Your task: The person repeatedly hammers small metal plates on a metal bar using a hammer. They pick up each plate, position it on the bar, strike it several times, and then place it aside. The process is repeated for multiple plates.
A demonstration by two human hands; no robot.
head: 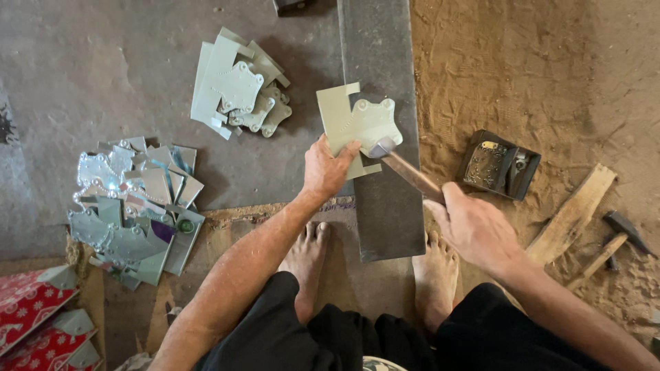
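Note:
My left hand point(324, 167) presses down on a pale green sheet-metal piece point(357, 125) that lies on a long dark metal bar point(385, 137). A shaped plate with small holes lies on top of the flat piece. My right hand point(474, 230) grips the wooden handle of a hammer point(405, 170), whose metal head rests on the lower edge of the sheet piece, next to my left thumb. My bare feet flank the near end of the bar.
A pile of pale green cut pieces point(237, 86) lies at the back left. Several shiny metal pieces point(134, 206) are heaped at the left. Red patterned sheets point(34, 316) sit at the bottom left. A dark box of small parts point(498, 165), wooden planks and another hammer point(619, 233) lie on the sand at the right.

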